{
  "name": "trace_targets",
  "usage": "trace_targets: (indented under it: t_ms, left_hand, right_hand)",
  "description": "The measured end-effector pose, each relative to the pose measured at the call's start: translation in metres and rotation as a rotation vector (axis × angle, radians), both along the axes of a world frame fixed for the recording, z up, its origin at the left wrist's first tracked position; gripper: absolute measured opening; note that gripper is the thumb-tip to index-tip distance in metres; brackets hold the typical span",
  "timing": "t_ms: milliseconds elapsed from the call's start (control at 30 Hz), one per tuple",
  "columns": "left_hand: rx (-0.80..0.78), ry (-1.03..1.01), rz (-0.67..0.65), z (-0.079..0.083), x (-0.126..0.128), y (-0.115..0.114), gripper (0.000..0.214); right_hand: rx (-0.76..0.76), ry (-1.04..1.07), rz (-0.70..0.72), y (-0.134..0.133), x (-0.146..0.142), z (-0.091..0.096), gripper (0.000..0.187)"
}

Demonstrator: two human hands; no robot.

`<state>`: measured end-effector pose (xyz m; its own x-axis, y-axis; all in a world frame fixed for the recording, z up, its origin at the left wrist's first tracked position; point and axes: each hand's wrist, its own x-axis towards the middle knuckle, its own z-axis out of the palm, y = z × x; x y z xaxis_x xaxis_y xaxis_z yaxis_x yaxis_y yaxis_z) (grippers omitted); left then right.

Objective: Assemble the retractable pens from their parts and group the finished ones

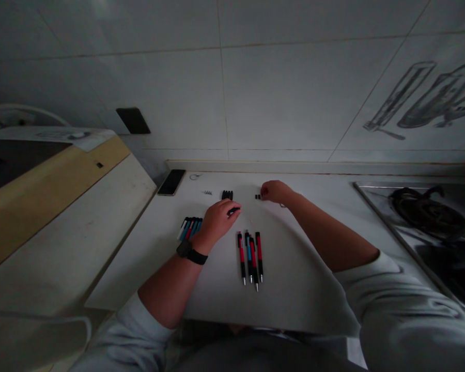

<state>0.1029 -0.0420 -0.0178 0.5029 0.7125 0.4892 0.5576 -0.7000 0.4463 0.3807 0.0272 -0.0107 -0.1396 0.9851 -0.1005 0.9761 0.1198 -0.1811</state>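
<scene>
My left hand, with a black watch on its wrist, pinches a small dark pen part over the white counter. Just beyond it lies a row of several black pen parts. Farther right, the fingers of my right hand are drawn together at the counter, beside small black pieces; whatever they grip is hidden. Several red and blue click pens lie between my forearms, tips toward me. A row of pen barrels is partly behind my left wrist. Small springs lie farther back.
A phone lies at the counter's back left, near a thin ring-shaped item. A gas stove borders the right side. On the left stands a large pale box-like panel. The tiled wall closes off the back.
</scene>
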Motion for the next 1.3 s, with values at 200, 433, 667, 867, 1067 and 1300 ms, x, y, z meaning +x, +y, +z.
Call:
trace_targets:
  t_ms: [200,433,667,867,1067,1300]
  left_hand:
    - [-0.013,-0.002,-0.011,-0.001,-0.001,-0.001,0.008]
    - [-0.016,0.018,-0.004,-0.001,-0.001,0.001,0.009]
    - [-0.012,0.022,0.004,0.003,0.0,-0.001,0.01]
    - [0.003,-0.008,0.002,-0.001,0.001,0.0,0.009]
    - [0.014,-0.028,0.005,-0.003,-0.001,0.002,0.008]
    - [-0.011,-0.026,-0.005,-0.003,-0.002,0.004,0.008]
  right_hand:
    - [0.02,0.03,-0.02,-0.005,-0.003,-0.001,0.018]
    - [0.019,0.09,-0.04,-0.013,-0.005,0.002,0.024]
    - [0.064,0.147,0.062,-0.054,-0.029,0.007,0.016]
    - [-0.045,-0.006,0.134,-0.09,-0.065,0.012,0.021]
    - [-0.031,-0.023,0.173,-0.101,-0.071,0.007,0.015]
    - [0.13,0.186,0.188,-0.098,-0.049,0.019,0.012]
